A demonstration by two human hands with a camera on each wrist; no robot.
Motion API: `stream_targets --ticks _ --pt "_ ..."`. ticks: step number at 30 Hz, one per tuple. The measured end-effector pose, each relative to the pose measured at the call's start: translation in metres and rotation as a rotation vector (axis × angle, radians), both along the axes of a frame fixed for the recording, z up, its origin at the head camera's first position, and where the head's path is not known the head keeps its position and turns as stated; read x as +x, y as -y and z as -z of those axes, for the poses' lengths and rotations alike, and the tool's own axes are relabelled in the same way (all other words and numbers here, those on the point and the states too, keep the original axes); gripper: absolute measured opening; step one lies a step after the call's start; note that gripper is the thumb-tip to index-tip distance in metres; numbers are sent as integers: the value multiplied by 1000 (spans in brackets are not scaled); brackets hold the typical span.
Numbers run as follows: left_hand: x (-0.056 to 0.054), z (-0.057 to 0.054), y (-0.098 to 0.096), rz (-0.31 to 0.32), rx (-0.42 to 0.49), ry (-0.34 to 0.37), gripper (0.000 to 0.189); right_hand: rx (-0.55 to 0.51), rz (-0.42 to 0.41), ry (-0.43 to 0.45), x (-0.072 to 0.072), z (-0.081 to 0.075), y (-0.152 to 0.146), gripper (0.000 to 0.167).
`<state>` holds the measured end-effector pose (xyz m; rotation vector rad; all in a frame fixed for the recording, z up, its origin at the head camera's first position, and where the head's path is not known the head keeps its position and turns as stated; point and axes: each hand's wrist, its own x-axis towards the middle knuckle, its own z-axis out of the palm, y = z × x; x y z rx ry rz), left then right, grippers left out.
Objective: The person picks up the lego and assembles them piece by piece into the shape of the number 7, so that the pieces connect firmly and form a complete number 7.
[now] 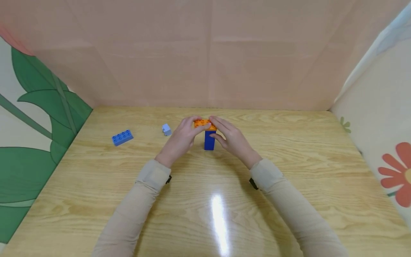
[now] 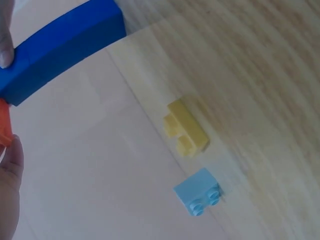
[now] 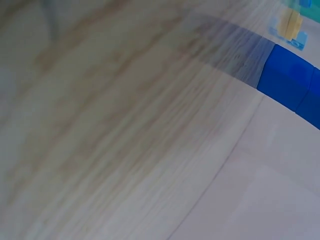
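A dark blue brick tower (image 1: 209, 140) stands upright on the table, with an orange studded brick (image 1: 202, 122) lying across its top. My left hand (image 1: 183, 135) pinches the orange brick's left end, the thumb along its front side. From the other side my right hand (image 1: 233, 139) holds the top of the tower, fingertips at the orange brick's right end and thumb against the blue front. In the left wrist view, an orange edge and fingertips show beside the blue tower (image 2: 65, 47). The right wrist view catches only the tower's lower part (image 3: 287, 75), without the hand.
A blue studded brick (image 1: 122, 137) lies at the table's left. Closer to the left hand is a small light blue brick (image 1: 166, 129). A yellow brick (image 2: 189, 127) lies near it, hidden in the head view. An upright pinkish cloth (image 1: 208, 53) borders the table's back.
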<state>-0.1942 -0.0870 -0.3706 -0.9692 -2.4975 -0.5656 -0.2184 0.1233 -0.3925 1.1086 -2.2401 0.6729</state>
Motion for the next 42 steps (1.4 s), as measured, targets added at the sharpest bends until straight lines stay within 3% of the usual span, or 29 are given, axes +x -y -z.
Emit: stream_targets --ticks 16,22,26,31,42 --pt "-1 3 1 -20 15 48 53 22 2 0 1 -3 0 52" --pt "-2 3 2 -20 4 17 48 -12 -21 -67 -3 -2 -1 46" --pt "-4 4 3 -17 2 -2 47 -38 -29 -63 -5 2 -1 48" --pt "-4 4 3 -17 -1 -21 47 -63 -43 0 -6 0 -2 45" --pt "-2 5 2 -26 -15 -52 51 -206 -120 284 -8 -7 -1 33"
